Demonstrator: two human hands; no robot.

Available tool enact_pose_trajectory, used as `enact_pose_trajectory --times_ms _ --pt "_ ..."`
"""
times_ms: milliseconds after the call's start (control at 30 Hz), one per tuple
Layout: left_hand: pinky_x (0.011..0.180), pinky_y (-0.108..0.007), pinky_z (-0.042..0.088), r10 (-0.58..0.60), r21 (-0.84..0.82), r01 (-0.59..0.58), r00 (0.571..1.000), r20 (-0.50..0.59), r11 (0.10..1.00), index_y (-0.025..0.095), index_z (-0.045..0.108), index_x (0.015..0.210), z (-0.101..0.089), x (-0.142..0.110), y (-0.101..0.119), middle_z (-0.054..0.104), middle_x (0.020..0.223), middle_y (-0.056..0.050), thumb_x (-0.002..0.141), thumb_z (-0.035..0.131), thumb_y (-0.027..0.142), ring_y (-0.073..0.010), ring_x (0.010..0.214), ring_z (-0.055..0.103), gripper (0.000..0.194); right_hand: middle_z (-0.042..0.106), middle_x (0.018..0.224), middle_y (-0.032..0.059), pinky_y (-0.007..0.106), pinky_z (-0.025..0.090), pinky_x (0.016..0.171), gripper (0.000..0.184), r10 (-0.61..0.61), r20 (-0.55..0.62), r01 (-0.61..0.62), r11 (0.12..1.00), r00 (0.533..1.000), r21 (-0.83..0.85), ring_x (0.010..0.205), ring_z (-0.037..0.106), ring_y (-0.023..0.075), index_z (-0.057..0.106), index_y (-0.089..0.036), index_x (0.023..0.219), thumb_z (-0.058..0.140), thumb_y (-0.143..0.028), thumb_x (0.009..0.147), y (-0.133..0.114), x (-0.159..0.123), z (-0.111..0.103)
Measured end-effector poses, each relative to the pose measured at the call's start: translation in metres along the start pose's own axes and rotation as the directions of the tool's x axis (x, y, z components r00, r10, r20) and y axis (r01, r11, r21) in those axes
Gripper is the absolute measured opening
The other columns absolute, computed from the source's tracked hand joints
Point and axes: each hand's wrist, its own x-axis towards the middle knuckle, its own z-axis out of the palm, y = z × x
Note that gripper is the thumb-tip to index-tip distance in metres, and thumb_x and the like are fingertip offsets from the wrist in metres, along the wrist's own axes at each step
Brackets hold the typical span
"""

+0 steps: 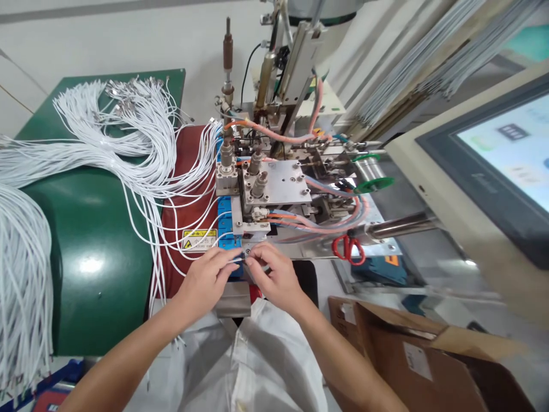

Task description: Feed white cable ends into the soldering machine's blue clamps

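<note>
Left hand (208,279) is pinching white cable (234,261) near its tip; right hand (275,276) is pinching its very end, both working beside blue blocks (225,216).

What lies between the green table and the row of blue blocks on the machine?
In the head view, a dark red panel lies there, with a yellow-and-white label; white cables cross it between the green table and the blue blocks.
</note>
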Motion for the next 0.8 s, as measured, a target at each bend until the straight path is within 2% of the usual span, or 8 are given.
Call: enact_pose_trajectory --times_ms 67,200,400,533,600,667,733,800 --pt "0.074 -0.027 0.048 0.011 -0.043 -0.013 1.000 -0.029 0.999 0.021 0.062 0.104 0.000 -0.002 0.003 0.063 0.090 -0.004 0.088 0.043 0.019 -0.0140 0.081 0.059 0.025 0.055 0.073 0.0019 0.026 0.042 0.064 0.012 0.050 -0.035 -0.046 0.994 0.998 0.099 0.069 0.052 0.0143 0.056 -0.019 0.074 0.048 -0.021 0.083 -0.005 0.000 -0.002" --pt "0.063 -0.023 0.049 -0.088 -0.112 0.076 0.990 -0.106 0.991 0.020 0.066 0.097 0.001 -0.005 0.007 0.064 0.076 -0.003 0.085 0.049 0.022 -0.0114 0.064 0.059 0.021 0.058 0.079 0.0037 0.027 0.045 0.062 0.012 0.213 -0.092 -0.174 0.932 0.973 0.317 0.072 0.056 0.0157 0.061 -0.019 0.080 0.052 -0.028 0.080 -0.007 -0.006 0.009" --pt "0.058 -0.023 0.051 -0.176 -0.204 0.141 0.970 -0.169 0.969 0.019 0.068 0.090 0.008 -0.008 0.012 0.065 0.069 -0.001 0.082 0.054 0.024 -0.0115 0.059 0.060 0.018 0.057 0.072 0.0024 0.027 0.046 0.063 0.006 0.290 -0.173 -0.196 0.886 0.941 0.420 0.068 0.055 0.0147 0.059 -0.019 0.070 0.059 -0.022 0.075 -0.013 -0.010 0.028" --pt "0.061 -0.023 0.051 -0.152 -0.176 0.118 0.970 -0.189 0.977 0.018 0.068 0.087 0.007 -0.009 0.015 0.066 0.073 -0.003 0.081 0.054 0.022 -0.0118 0.062 0.060 0.016 0.056 0.071 0.0025 0.026 0.045 0.059 0.009 0.176 -0.155 -0.132 0.957 0.972 0.257 0.065 0.054 0.0138 0.058 -0.019 0.069 0.055 -0.019 0.077 -0.019 -0.003 0.014" --pt "0.064 -0.023 0.050 -0.100 -0.112 0.084 0.985 -0.144 0.990 0.018 0.068 0.083 0.004 -0.010 0.017 0.066 0.077 -0.003 0.079 0.053 0.018 -0.0125 0.068 0.061 0.015 0.058 0.071 0.0030 0.027 0.044 0.060 0.010 0.032 -0.018 -0.031 0.997 0.999 0.076 0.066 0.053 0.0145 0.059 -0.019 0.069 0.053 -0.017 0.077 -0.023 0.002 0.002" --pt "0.062 -0.022 0.047 -0.087 -0.056 0.082 0.992 -0.090 0.995 0.019 0.068 0.079 0.001 -0.010 0.019 0.064 0.073 -0.002 0.078 0.053 0.015 -0.0115 0.065 0.059 0.015 0.060 0.074 0.0041 0.029 0.044 0.066 0.011 -0.100 0.111 0.106 0.993 0.989 -0.054 0.072 0.054 0.0164 0.060 -0.019 0.071 0.052 -0.016 0.077 -0.025 0.005 -0.006" --pt "0.057 -0.020 0.045 -0.128 -0.065 0.122 0.986 -0.107 0.990 0.018 0.067 0.076 0.002 -0.011 0.021 0.060 0.067 0.000 0.077 0.053 0.015 -0.0099 0.059 0.055 0.014 0.059 0.073 0.0042 0.030 0.044 0.066 0.011 -0.111 0.062 0.115 0.992 0.992 -0.060 0.071 0.054 0.0165 0.060 -0.019 0.071 0.051 -0.016 0.078 -0.027 0.005 -0.004" --pt "0.055 -0.020 0.045 -0.187 -0.135 0.166 0.969 -0.163 0.977 0.017 0.065 0.075 0.006 -0.012 0.022 0.058 0.065 0.000 0.078 0.053 0.018 -0.0098 0.058 0.054 0.013 0.056 0.069 0.0029 0.028 0.044 0.061 0.014 -0.024 -0.095 0.026 0.999 0.995 0.022 0.066 0.053 0.0152 0.058 -0.019 0.068 0.050 -0.016 0.078 -0.028 0.001 0.005"
